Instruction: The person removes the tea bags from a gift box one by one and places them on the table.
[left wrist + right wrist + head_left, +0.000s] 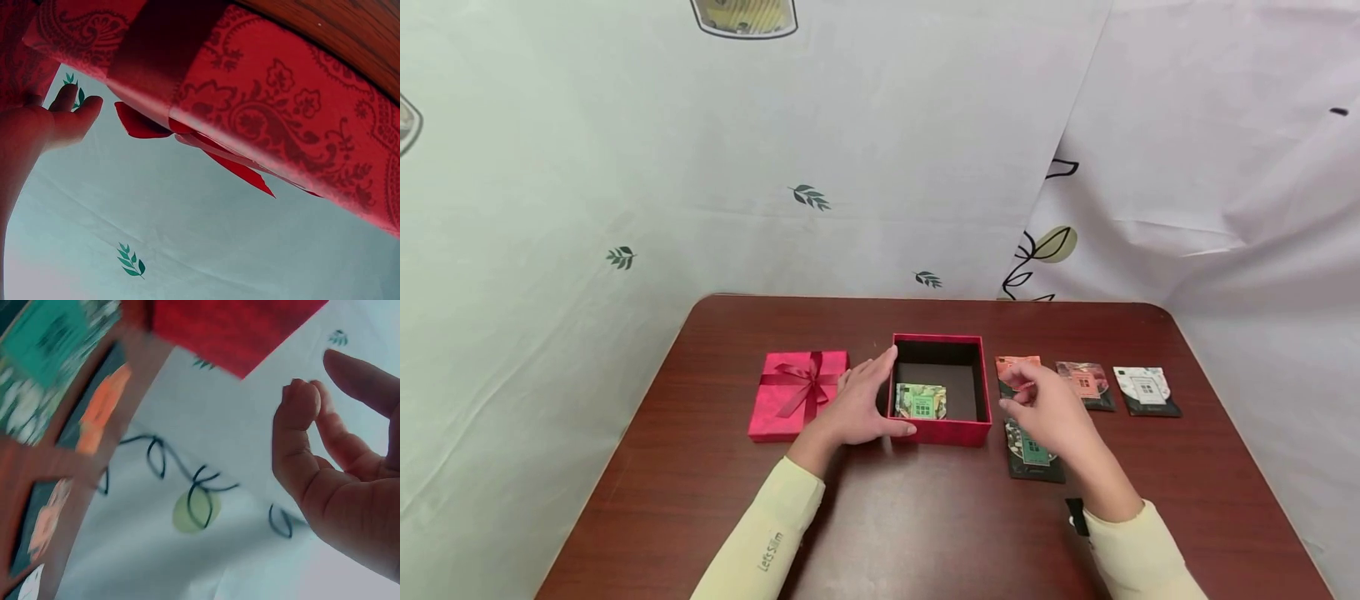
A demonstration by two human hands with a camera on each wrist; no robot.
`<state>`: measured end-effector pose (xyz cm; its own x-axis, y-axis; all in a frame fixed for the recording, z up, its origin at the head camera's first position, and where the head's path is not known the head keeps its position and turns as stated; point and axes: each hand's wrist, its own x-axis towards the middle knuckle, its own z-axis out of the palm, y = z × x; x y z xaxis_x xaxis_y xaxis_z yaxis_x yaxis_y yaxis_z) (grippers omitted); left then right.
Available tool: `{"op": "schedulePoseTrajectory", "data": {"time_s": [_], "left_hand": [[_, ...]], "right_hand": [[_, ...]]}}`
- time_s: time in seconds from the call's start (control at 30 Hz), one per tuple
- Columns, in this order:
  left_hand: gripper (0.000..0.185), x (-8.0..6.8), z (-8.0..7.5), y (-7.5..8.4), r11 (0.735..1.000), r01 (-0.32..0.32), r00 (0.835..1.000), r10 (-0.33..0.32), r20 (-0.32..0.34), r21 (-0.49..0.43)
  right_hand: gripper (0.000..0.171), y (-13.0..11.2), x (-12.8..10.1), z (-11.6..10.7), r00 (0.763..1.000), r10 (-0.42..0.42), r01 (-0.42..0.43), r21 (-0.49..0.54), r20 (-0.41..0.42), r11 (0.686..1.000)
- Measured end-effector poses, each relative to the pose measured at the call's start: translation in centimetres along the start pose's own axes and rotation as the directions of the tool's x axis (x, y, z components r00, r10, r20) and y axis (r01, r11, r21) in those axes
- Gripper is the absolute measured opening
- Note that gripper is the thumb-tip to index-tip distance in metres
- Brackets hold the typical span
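Head view showed the left hand with fingers straight and spread, resting against the left wall of the open red box, thumb along its front corner. The right hand hovered just right of the box with fingers loosely curled and slightly apart, holding nothing; it hung above a green packet lying at the box's 4 o'clock. The box sat mid-table, square, dark inside, with a green-labelled packet lying flat on its floor toward the front left.

Left wrist view alone revealed the paisley pattern on the red lid and its ribbon bow, with fingertips at 9 o'clock. Right wrist view, blurred, showed the right fingers bent and empty.

Outward, the lid lay at the box's 9 o'clock on the brown table. At 3 o'clock ran a row: an orange packet partly hidden by the right hand, a pink packet, a white packet.
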<state>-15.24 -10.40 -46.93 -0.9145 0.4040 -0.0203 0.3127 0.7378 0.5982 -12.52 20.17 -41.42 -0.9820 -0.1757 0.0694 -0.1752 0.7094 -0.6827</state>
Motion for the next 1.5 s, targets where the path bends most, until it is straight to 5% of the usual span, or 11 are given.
{"op": "schedulePoseTrajectory", "data": {"time_s": [0.2,0.43,0.83,1.2,1.5], "left_hand": [[0.122,0.0,0.0,0.0,1.0,0.006,1.0,-0.006,-0.002,0.007],[0.122,0.1,0.1,0.0,1.0,0.013,1.0,-0.013,-0.001,0.003],[0.122,0.1,0.0,0.1,1.0,0.012,1.0,-0.012,0.006,0.0],[0.121,0.1,0.0,0.0,1.0,-0.012,1.0,0.012,-0.001,-0.006],[0.121,0.0,-0.1,0.0,1.0,-0.024,1.0,0.024,0.0,0.003]], "right_hand": [[0.032,-2.5,1.2,2.0,0.998,-0.06,0.058,0.094,0.01,0.994],[0.041,-3.9,2.6,4.2,0.989,0.001,-0.018,0.107,0.15,0.994],[0.049,-4.3,4.3,6.2,0.961,0.009,-0.008,-0.007,0.275,1.0],[0.067,-5.0,5.9,7.3,0.933,0.14,-0.093,-0.153,0.33,0.984],[0.081,-5.1,6.8,8.2,0.884,0.224,-0.136,-0.233,0.41,0.963]]}}
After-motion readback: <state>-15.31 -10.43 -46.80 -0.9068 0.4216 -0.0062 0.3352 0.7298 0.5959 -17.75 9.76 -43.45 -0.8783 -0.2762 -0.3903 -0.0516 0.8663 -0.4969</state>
